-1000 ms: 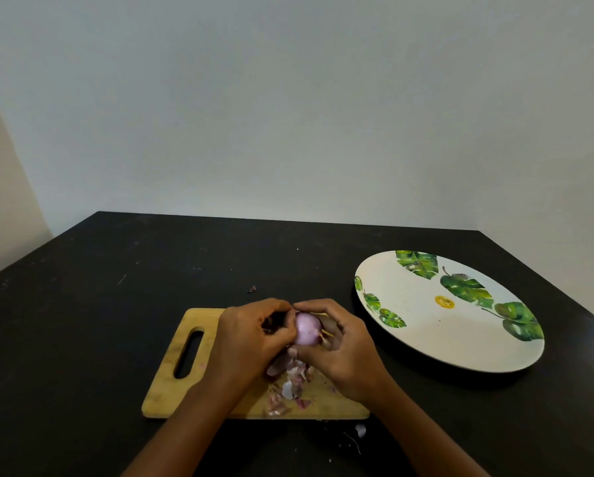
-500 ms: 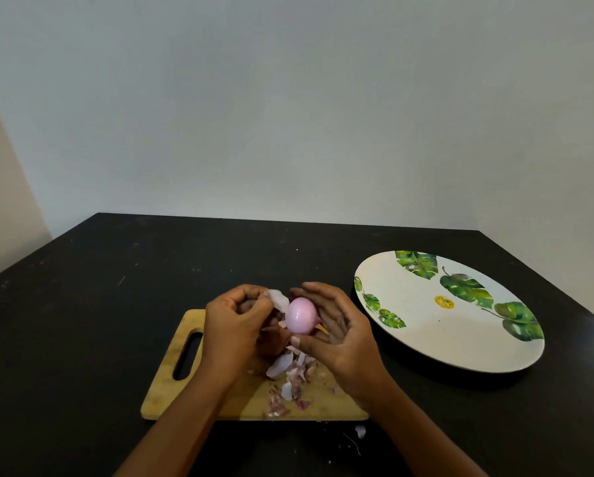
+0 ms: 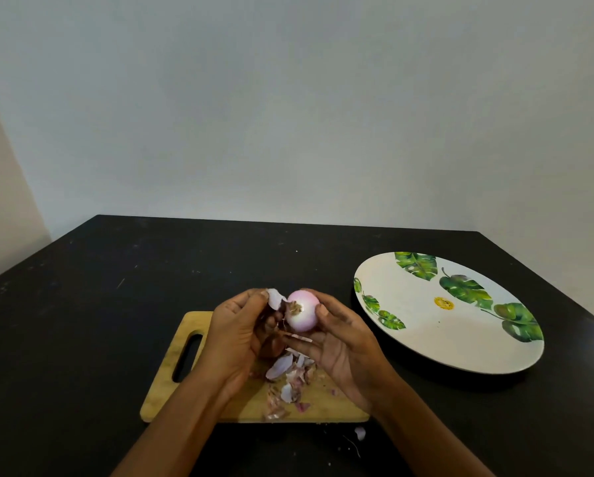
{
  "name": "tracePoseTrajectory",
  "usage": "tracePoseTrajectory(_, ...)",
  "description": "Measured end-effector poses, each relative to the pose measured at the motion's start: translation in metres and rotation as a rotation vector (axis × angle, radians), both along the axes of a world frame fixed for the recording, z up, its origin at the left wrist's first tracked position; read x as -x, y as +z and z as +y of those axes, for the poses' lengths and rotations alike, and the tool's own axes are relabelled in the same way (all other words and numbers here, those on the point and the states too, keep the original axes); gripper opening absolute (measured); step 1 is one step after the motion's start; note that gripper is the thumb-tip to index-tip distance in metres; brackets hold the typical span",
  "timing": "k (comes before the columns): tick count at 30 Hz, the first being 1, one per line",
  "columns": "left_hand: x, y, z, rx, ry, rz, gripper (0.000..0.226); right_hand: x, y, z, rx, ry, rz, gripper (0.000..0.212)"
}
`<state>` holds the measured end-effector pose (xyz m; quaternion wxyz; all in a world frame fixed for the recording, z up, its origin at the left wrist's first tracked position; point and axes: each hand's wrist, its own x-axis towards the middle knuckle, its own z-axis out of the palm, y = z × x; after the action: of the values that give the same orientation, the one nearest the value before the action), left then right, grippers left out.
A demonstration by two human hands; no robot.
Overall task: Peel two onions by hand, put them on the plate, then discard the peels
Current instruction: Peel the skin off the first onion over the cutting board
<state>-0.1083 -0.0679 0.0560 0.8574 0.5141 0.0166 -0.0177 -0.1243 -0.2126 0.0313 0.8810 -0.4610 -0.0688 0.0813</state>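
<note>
**Peel step, first onion, close to done**

- The right hand holds the onion with thumb and fingers curled round it, up over the cutting board. The root end faces the camera.
- The skin that shows is pale pink and smooth, so it looks mostly stripped. The far side is hidden.
- The left hand pinches a peel flake just beside the root end. Attached or free: can't tell.
- The peel pile sits on the board below both hands.
- One stray bit lies on the counter, just off the board's near edge.
- The plate is on the counter near the board's right side, with no onion on it.
- There is a dark rounded shape under the left fingers. It may be the second onion, but I can't tell.

**My read:** this is step one of three, on the first onion.

**Next move needs:**
- Drop the flake on the pile.
- Roll the onion in the right hand to check the hidden side and the root tuft.
- If it's bare, make the short carry right and set it on the flat middle of the plate. It is round, so it will roll if placed near the rim.
- Peel the second onion the same way.
- Discard the peels last, including the stray bit off the board.
</note>
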Motion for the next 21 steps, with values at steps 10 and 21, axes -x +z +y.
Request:
tracePoseTrajectory(10,0.000,-0.013,0.005,-0.794,0.158,-0.456,0.019,-0.001,0.004,-0.003,-0.074,-0.075,0.119,0.049)
tracePoseTrajectory(21,0.001,-0.020,0.000,-0.782,0.081,-0.635,0.036,-0.004,0.000,-0.006,0.053,-0.131,0.070,0.041)
